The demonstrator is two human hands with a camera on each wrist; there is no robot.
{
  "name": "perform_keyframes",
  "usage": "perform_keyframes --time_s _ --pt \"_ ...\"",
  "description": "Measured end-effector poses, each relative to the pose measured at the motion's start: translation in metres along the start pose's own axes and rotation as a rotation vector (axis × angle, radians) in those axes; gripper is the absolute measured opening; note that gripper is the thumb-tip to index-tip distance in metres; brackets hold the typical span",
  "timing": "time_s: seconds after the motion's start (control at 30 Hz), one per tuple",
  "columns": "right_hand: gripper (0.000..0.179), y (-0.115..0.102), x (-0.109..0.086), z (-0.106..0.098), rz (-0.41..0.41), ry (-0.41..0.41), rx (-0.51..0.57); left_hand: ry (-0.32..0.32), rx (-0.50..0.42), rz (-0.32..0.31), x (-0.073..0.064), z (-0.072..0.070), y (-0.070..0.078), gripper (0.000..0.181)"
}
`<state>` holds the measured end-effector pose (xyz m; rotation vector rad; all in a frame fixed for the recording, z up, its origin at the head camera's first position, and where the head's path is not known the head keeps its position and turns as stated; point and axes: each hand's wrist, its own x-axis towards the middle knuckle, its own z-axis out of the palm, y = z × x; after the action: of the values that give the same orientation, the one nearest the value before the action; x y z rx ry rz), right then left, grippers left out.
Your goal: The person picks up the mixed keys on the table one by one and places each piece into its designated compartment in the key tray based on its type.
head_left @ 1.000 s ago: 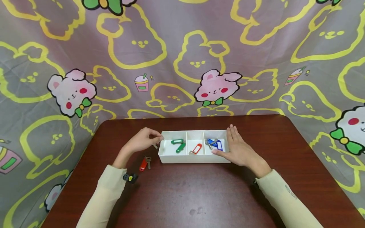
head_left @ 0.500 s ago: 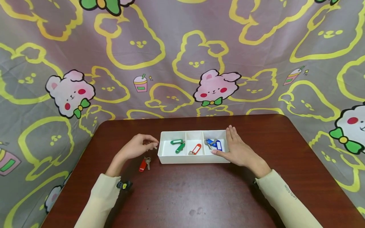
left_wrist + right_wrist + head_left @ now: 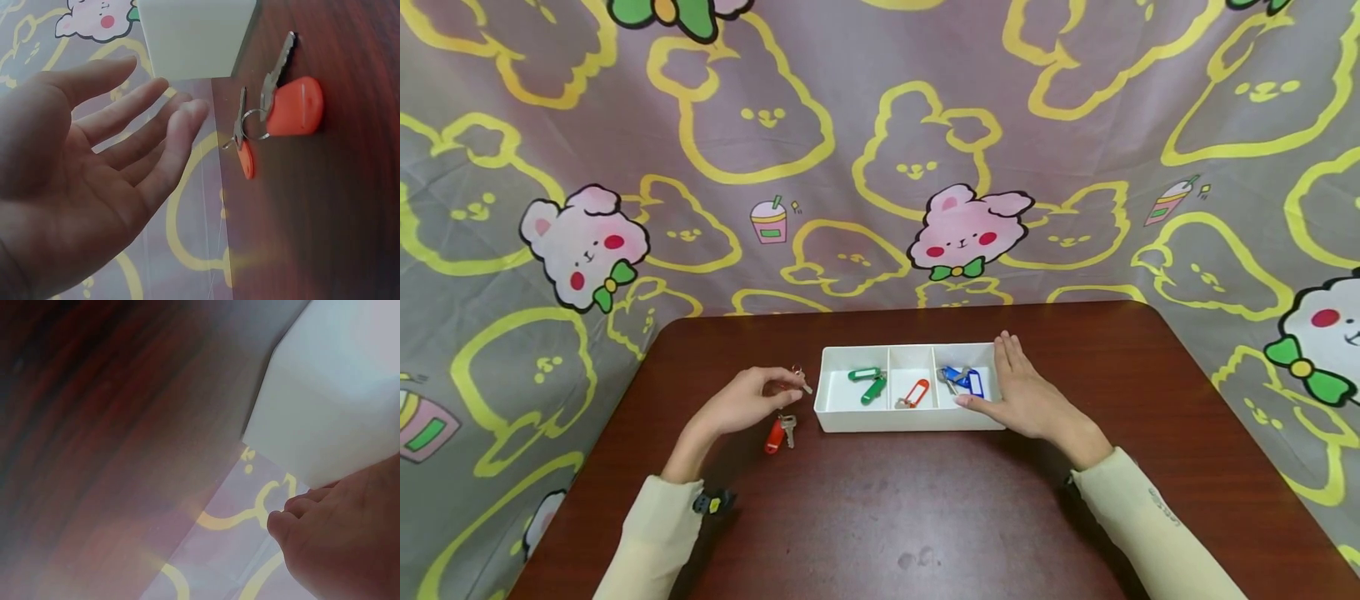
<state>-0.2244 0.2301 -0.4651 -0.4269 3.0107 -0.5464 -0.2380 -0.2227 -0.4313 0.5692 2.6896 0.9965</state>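
My left hand (image 3: 741, 402) hovers left of the white three-compartment tray (image 3: 917, 420), fingers loosely bent. In the left wrist view the palm of that hand (image 3: 119, 169) faces the camera and holds nothing. Just past its fingertips lies a key (image 3: 806, 384); its red tag (image 3: 246, 161) shows in the left wrist view. Nearer to me lies another key (image 3: 788, 430) with a red tag (image 3: 774, 436). My right hand (image 3: 1037, 402) rests straight-fingered along the tray's right end, thumb over the front rim.
Inside the tray, green key tags (image 3: 874, 389) lie in the left compartment, a red-orange key tag (image 3: 920, 389) in the middle and blue key tags (image 3: 976, 382) with keys in the right. A patterned curtain (image 3: 865, 167) hangs behind the dark wooden table (image 3: 880, 517).
My left hand has drawn back from the tray's left end, leftward and toward me, uncovering more of the far key. The right hand and the tray keep their places.
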Motion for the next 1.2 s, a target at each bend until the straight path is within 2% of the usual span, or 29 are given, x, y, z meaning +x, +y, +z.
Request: perform_keyframes --time_s 0.23,0.37,0.8,1.07,1.2 --pt "0.128 0.000 -0.002 0.003 0.004 -0.010 0.018 -0.009 0.018 -0.032 -0.007 0.001 -0.003 0.037" --pt "0.128 0.000 -0.003 0.003 0.003 -0.005 0.025 -0.013 0.062 -0.041 -0.010 0.004 -0.008 0.041" --pt "0.128 -0.001 -0.002 0.002 0.008 0.002 0.027 0.024 0.230 -0.068 -0.019 0.013 -0.019 0.079" --pt "0.128 -0.002 -0.001 0.001 0.007 -0.004 0.036 -0.003 0.265 -0.121 -0.021 0.023 -0.025 0.086" --pt "0.128 -0.001 0.000 0.001 0.010 -0.004 0.041 0.000 0.271 -0.111 -0.021 0.029 -0.027 0.085"
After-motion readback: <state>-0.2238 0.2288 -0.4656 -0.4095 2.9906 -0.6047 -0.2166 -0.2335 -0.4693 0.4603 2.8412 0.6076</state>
